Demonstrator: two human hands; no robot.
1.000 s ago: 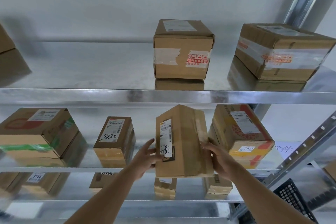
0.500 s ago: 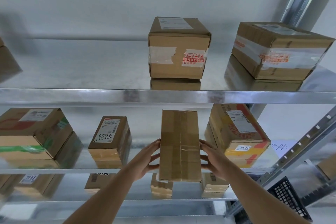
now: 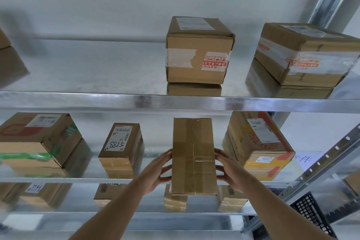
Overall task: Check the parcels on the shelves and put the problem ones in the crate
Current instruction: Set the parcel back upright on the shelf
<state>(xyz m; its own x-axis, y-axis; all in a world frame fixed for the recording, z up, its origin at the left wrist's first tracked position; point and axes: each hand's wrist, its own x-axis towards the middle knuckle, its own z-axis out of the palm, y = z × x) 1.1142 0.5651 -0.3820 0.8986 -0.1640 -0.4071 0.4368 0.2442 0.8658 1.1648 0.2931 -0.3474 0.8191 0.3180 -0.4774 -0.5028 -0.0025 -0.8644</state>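
Note:
I hold a plain brown parcel [image 3: 193, 156] upright between both hands, in front of the middle shelf [image 3: 78, 179]. Its taped, label-free face is turned to me. My left hand [image 3: 157, 169] presses its left side with spread fingers, and my right hand [image 3: 228, 169] presses its right side the same way. No finger lies on the front face. The black crate [image 3: 311, 214] shows at the lower right, beyond the shelf post.
On the middle shelf stand a parcel marked 5288 [image 3: 121, 146], a green-taped parcel [image 3: 37, 140] and an orange-printed parcel marked 5917 [image 3: 257, 142]. Two taped parcels [image 3: 198, 50] [image 3: 305, 54] sit on the top shelf. Smaller boxes [image 3: 175, 200] stand on the shelf below.
The parcel has been turned: its labelled face, visible a second ago, is gone and the plain taped face shows. Both hands shifted from its faces to its sides.

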